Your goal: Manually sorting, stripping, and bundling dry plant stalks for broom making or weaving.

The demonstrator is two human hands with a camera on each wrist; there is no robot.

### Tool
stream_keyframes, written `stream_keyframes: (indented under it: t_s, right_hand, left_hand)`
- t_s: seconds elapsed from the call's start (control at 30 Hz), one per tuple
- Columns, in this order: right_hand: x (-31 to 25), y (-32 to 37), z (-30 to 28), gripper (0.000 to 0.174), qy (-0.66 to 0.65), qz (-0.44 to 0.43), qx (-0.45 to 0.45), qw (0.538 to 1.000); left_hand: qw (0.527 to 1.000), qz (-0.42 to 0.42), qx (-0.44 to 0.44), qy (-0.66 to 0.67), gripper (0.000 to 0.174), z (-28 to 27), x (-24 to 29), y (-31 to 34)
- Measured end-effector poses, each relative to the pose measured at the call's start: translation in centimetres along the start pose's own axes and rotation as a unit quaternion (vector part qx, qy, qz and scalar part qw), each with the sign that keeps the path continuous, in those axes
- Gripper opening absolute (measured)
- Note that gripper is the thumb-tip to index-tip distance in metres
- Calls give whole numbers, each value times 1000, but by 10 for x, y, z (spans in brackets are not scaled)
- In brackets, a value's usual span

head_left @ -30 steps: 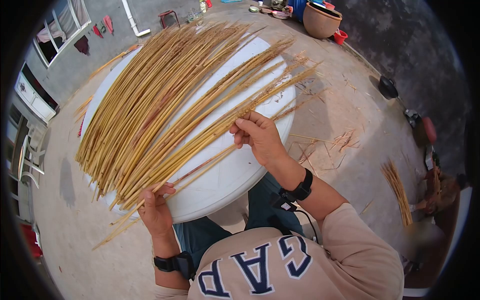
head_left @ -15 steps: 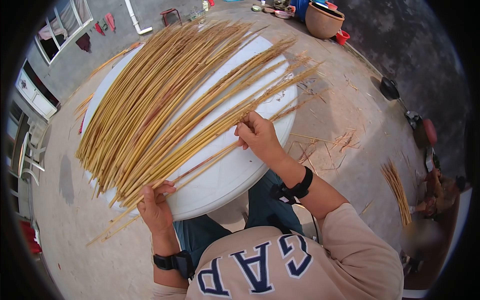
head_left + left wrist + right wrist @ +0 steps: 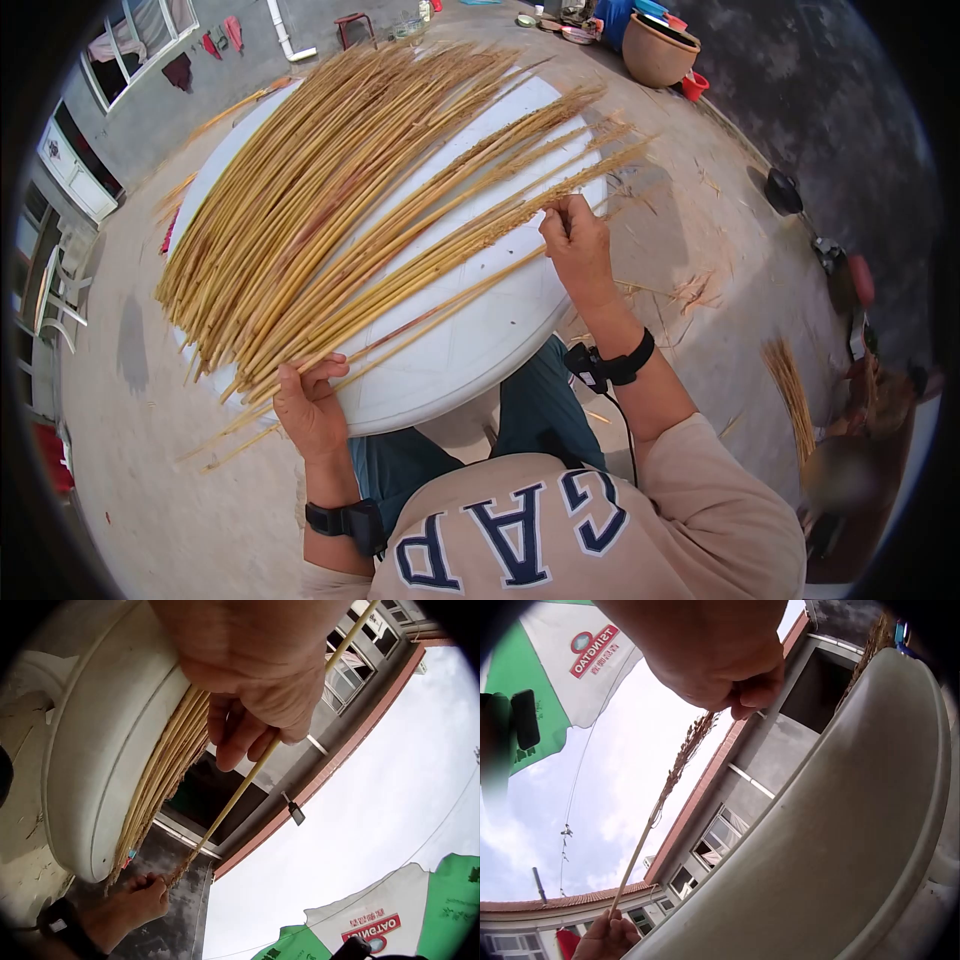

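Observation:
Long yellow-brown stalks [image 3: 300, 200] with feathery heads lie fanned across a round white table [image 3: 480, 345]. My left hand [image 3: 312, 412] grips a stalk near its lower end at the near left edge; in the left wrist view the thin stalk [image 3: 234, 801] slants down from the left hand's curled fingers [image 3: 244, 735]. My right hand [image 3: 582, 250] pinches the heads' end of the stalk at the table's right side. In the right wrist view, the brown head [image 3: 681, 761] reaches up to the right hand [image 3: 720, 671]. How many stalks are held, I cannot tell.
A large clay pot [image 3: 658, 50] and a red bucket [image 3: 695, 87] stand beyond the table. Another stalk bundle [image 3: 790, 400] lies on the ground at right, near a blurred person. Broken bits [image 3: 698, 290] litter the floor. A white chair [image 3: 60, 295] is at left.
My right hand has slid up and to the right, farther from my left hand, towards the feathery ends. The left hand has stayed almost in place. The head view has shifted slightly.

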State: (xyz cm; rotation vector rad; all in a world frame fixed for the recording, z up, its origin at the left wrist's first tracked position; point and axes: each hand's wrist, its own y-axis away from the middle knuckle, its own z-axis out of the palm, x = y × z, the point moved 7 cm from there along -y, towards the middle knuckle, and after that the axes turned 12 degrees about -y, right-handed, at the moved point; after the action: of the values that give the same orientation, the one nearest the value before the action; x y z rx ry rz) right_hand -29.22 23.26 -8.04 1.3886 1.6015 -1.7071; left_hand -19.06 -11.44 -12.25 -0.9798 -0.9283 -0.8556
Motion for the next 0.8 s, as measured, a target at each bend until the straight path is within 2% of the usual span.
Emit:
stream_keyframes:
  t_s: [0.03, 0.1, 0.13, 0.17, 0.2, 0.23, 0.3, 0.37, 0.43, 0.47, 0.5, 0.53, 0.57, 0.6, 0.67, 0.7, 0.8]
  right_hand:
    - [-6, -3, -9, 7, -44, 56, 9, 997]
    - [-7, -12, -32, 18, -243, 46, 78, 966]
    - [-4, -20, -46, 18, -242, 45, 79, 966]
    - [6, -26, -68, 24, -405, 66, 169, 896]
    - [17, -26, -79, 31, -552, 86, 251, 791]
    - [20, -27, -81, 31, -551, 86, 250, 792]
    - [23, -23, -70, 39, -608, 164, 227, 743]
    - [5, -13, -50, 30, -514, 105, 93, 846]
    - [-29, 5, -22, 19, -341, 14, -4, 940]
    - [-44, 12, -8, 11, -238, -45, -44, 969]
    - [-50, 11, 0, 11, -239, -44, -42, 969]
    - [-78, 14, 7, 6, -101, -220, -50, 969]
    - [-100, 27, 17, 5, 42, -385, -55, 920]
    - [-97, 28, 15, 5, 37, -390, -54, 918]
    - [-93, 28, 43, 14, 145, -444, -137, 874]
    - [-81, 34, 31, 14, 152, -413, -162, 883]
    - [-86, 27, 44, 14, 118, -409, -211, 880]
  left_hand:
    - [1000, -3, 5, 1, 42, 0, 0, 1]
    - [999, -17, 7, -41, 42, 3, -1, -2]
    - [999, -17, 7, -39, 42, 4, -1, -2]
    - [999, -17, 23, -29, 42, 2, -1, -2]
    - [999, -17, 41, -20, 42, -1, -1, -2]
    - [999, -17, 43, -19, 42, -1, -1, -1]
    - [999, -14, 23, -19, 42, 1, 0, -1]
    - [999, -16, 30, -21, 42, 1, -1, 0]
    - [999, -19, 35, -24, 42, 1, -2, -1]
    - [999, -14, 27, -23, 42, 2, -1, -1]
    - [1000, -9, 19, -23, 42, 3, -1, 0]
    - [999, -8, 18, -26, 42, 3, 0, 1]
    - [999, -2, 14, -29, 43, 4, 1, 1]
    - [999, 8, 14, -32, 43, 5, 1, 1]
    - [999, 19, 12, -38, 42, -1, 5, -3]
    - [999, -2, 14, -32, 41, 3, -1, 3]
    - [1000, -16, 16, 10, 36, 3, -3, 3]
